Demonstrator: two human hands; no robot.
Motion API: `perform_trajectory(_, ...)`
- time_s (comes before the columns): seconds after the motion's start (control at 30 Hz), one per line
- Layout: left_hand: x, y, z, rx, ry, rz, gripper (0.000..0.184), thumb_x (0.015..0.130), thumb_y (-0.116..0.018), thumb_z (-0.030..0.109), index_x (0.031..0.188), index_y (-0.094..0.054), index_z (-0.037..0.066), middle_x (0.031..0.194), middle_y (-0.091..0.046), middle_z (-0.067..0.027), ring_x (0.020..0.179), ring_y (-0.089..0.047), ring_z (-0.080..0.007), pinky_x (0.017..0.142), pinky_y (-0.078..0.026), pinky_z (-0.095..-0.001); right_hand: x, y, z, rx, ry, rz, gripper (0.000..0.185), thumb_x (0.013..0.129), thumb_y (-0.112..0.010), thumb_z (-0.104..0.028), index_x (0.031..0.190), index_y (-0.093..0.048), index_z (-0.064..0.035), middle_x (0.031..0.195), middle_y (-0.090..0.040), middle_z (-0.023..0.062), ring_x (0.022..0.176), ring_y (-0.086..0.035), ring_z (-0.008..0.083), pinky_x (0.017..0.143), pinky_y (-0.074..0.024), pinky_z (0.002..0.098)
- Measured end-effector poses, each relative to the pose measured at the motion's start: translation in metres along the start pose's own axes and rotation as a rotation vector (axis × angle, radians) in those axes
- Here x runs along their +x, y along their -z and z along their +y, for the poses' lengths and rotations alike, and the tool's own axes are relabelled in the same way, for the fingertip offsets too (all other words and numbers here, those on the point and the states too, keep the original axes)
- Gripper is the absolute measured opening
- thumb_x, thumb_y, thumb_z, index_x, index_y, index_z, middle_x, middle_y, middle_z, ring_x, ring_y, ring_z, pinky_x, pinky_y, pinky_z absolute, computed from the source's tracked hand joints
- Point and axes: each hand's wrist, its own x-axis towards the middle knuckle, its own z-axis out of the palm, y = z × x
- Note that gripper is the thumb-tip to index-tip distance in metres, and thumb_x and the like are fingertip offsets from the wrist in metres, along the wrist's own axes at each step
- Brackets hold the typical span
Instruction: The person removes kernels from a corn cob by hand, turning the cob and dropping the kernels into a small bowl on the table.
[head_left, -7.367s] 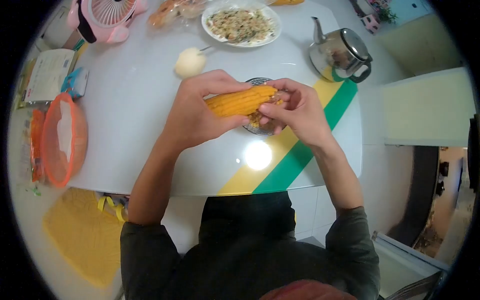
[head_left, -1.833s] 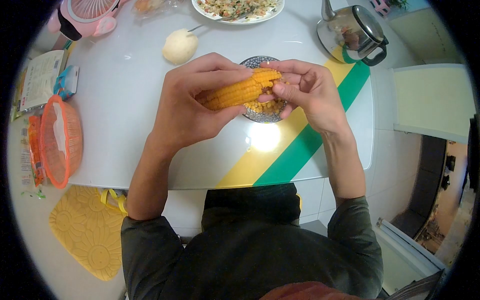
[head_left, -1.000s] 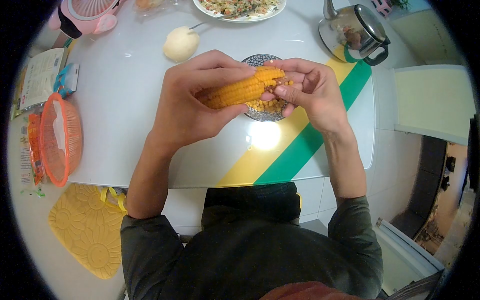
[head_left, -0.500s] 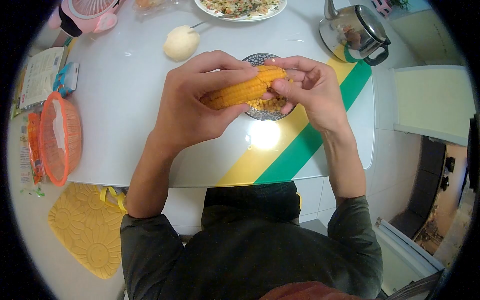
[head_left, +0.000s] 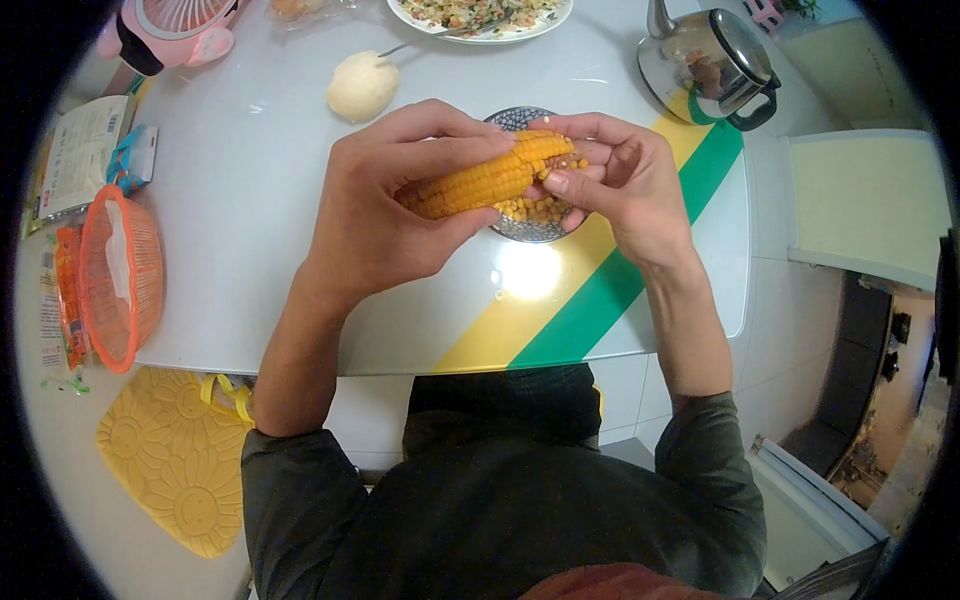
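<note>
A yellow corn cob point(head_left: 480, 185) lies nearly level in my left hand point(head_left: 375, 195), whose fingers and thumb wrap round its left part. At the cob's right end, where some kernels are gone, my right hand point(head_left: 625, 185) is closed on the cob with the thumb against the kernels. One loose kernel shows by the right index finger. Beneath the cob is a dark-patterned bowl point(head_left: 530, 233) with loose corn kernels point(head_left: 535, 209) in it, partly hidden by the cob and both hands.
A peeled pale fruit point(head_left: 362, 87) with a fork in it sits behind my left hand. Farther back is a plate point(head_left: 480, 38) of rice. A steel kettle point(head_left: 700, 70) stands back right, a pink fan point(head_left: 180, 30) back left, and an orange basket point(head_left: 122, 280) at the left edge.
Over the last seconds the hands have stayed over the bowl. The right thumb has shifted slightly along the cob's end, uncovering more of the bare patch than half a second ago.
</note>
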Motion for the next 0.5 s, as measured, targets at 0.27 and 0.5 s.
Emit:
perform_trajectory(0.27, -0.001, -0.0024, 0.0049, 0.076, -0.013, 0.019, 0.058, 0.064, -0.088, -0.003, 0.12, -0.077, 0.006, 0.116, -0.074, -0.0131, 0.105, -0.073, -0.0257, 0.091, -0.058, -0.0335, 0.003, -0.0028, -0.0013, 0.04, -0.028, 0.037, 0.04, 0.09, -0.081, -0.005, 0.125, -0.065, 0.0074, 0.095, -0.078, 0.0164, 0.08, -0.078, 0.0172, 0.056, -0.0582, 0.0202)
perform_trajectory(0.5, -0.0008, -0.0017, 0.0031, 0.079, -0.015, 0.012, 0.056, 0.064, -0.088, -0.003, 0.118, -0.077, 0.006, 0.115, -0.075, -0.0132, 0.105, -0.073, -0.0262, 0.092, -0.058, -0.0338, 0.0014, -0.0045, 0.0022, 0.002, -0.004, 0.047, 0.038, 0.089, -0.08, 0.0, 0.123, -0.065, 0.0073, 0.095, -0.078, 0.016, 0.079, -0.078, 0.0173, 0.056, -0.0583, 0.0202)
